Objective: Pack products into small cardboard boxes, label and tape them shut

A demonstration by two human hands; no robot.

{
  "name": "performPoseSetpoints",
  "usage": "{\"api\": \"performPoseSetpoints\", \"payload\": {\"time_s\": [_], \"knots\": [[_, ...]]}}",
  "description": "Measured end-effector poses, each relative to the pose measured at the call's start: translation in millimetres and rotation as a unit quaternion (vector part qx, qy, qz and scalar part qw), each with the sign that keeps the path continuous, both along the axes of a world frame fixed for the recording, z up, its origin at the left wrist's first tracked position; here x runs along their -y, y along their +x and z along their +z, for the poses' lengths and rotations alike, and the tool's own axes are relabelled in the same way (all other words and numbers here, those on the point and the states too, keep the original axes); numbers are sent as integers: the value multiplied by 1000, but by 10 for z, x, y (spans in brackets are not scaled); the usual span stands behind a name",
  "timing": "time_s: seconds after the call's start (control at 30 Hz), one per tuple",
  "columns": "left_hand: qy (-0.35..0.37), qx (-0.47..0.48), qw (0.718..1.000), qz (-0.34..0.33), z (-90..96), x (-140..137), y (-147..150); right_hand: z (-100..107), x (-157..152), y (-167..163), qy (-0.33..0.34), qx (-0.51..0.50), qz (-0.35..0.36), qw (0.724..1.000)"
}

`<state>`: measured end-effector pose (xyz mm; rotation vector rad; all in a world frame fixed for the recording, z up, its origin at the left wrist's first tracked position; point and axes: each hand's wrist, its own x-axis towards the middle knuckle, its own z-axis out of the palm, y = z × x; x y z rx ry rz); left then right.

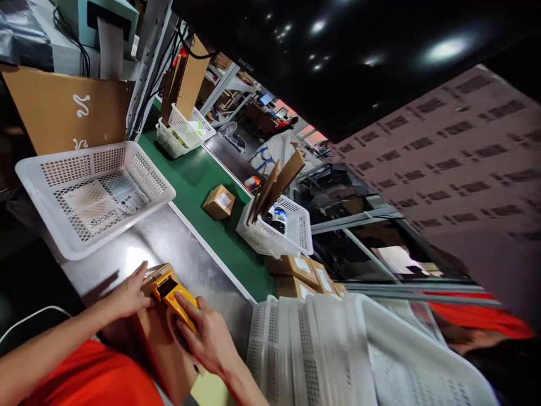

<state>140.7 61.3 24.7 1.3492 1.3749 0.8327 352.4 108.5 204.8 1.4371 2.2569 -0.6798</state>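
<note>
A brown cardboard box (163, 349) stands on the metal bench in front of me, close to my body. My right hand (209, 332) is wrapped round a yellow tape dispenser (173, 296), whose front end rests on the far top edge of the box. A roll of tape shows partly beneath the dispenser, mostly hidden by my fingers. On the box's left side near that edge lies my left hand (132, 293), its fingers stretched out and touching the cardboard.
Left of the box sits a white basket (46, 225) with flat packets inside. A green conveyor (198, 175) carries a small carton (218, 202) and a basket (291, 231) of bottles and cardboard. Stacked white baskets (313, 344) stand at right, near several cartons (296, 270).
</note>
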Motion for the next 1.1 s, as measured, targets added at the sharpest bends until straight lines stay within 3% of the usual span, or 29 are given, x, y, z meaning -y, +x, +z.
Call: {"api": "performPoseSetpoints", "payload": {"time_s": [0.07, 0.13, 0.2, 0.3, 0.37, 0.4, 0.47, 0.57, 0.67, 0.77, 0.93, 1.1], "knots": [[126, -84, 987, 56, -68, 220, 21, 4, 34, 13, -7, -14, 11, 1000], [295, -155, 939, 82, -101, 396, -26, 9, 69, 13, -8, -26, 24, 999], [407, -190, 891, 66, -52, 468, -91, 5, 102, 8, 4, -19, 28, 999], [507, -177, 839, -90, 107, 422, -16, -5, 114, 6, 11, -15, 29, 999], [568, -156, 776, -224, 157, 365, 195, 5, 75, 6, 10, -20, 33, 999], [590, -158, 747, -261, 145, 345, 324, 18, 42, 3, 14, -18, 36, 999], [608, -190, 721, -271, 57, 331, 552, 63, -33, -5, 19, -12, 49, 999], [591, -226, 726, -269, -130, 365, 680, 142, -102, -22, 13, -22, 91, 995], [594, -202, 727, -279, -238, 397, 593, 191, -63, -27, 28, -11, 117, 993], [587, -154, 736, -299, -239, 368, 502, 198, 13, -21, 55, 11, 108, 993], [502, -131, 772, -366, -192, 272, 531, 259, 75, 31, 78, 10, 86, 993], [478, -165, 771, -388, -335, 236, 564, 351, 439, 423, 69, -5, 48, 996]]}}
